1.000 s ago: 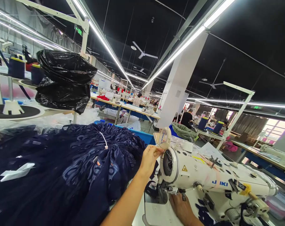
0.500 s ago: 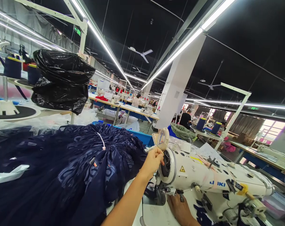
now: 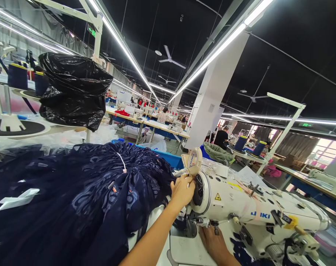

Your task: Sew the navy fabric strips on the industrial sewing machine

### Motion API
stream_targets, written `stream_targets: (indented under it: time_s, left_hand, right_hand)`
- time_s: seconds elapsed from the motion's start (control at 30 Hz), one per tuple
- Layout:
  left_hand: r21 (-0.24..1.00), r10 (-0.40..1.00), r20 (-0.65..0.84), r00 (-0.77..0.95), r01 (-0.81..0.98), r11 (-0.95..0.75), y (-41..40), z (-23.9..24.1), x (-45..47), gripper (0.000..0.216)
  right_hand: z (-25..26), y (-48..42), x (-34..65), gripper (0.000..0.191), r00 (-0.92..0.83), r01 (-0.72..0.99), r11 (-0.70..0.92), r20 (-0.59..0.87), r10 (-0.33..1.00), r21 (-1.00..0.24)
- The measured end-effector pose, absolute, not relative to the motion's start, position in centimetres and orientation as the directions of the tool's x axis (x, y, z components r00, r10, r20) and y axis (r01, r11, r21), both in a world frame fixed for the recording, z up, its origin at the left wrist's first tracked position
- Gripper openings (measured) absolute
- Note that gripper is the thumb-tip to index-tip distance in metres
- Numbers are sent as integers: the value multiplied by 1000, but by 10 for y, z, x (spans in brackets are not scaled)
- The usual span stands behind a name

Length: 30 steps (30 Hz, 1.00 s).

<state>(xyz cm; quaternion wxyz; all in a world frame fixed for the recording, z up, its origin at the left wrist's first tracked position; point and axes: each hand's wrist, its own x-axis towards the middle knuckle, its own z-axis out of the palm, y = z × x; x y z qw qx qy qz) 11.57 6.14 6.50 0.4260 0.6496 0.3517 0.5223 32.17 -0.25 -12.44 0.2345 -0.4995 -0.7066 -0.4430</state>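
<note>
My left hand (image 3: 182, 191) is raised at the round left end of a white sewing machine (image 3: 240, 203). Its fingers are curled in a pinch beside the dark end face, and whatever they hold is hidden. Under the machine's arm, near the presser foot area, lies my right hand (image 3: 214, 242) on the machine bed (image 3: 188, 249); its fingertips are out of sight behind the machine parts. A big heap of navy patterned fabric (image 3: 101, 199) fills the left side, close to my left forearm. A white tie (image 3: 121, 162) lies on the gathered fabric.
A black plastic bag (image 3: 73, 92) covers something on the thread stand at left, near navy thread cones (image 3: 17, 76). A round cream-coloured magnifier-like piece (image 3: 194, 161) stands above the machine's end. Dark fabric scraps (image 3: 240, 249) lie below the arm. People work at tables farther back.
My left hand has shifted slightly, its wrist turned and one finger now out to the left. The right hand stays under the machine arm. The whole view has moved slightly.
</note>
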Motion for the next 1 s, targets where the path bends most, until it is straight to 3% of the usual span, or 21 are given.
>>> stream_targets:
  time_s: [0.37,0.53,0.83,1.0]
  left_hand:
    - [916,848,377,373,-15,-400,55,61,116,24]
    - [918,851,364,379,11,-397,60,59,111,25]
    - [906,898,372,236,121,-407,62,61,115,18]
    - [887,882,426,203,98,-451,52,63,121,11]
  right_hand:
    - [-137,-3,332,33,-460,853,36,718,522,520]
    - [-134,-4,331,32,-410,890,66,727,550,452]
    - [-133,-4,330,31,-352,929,111,754,555,353]
    - [-132,-3,328,29,-353,928,104,762,543,357]
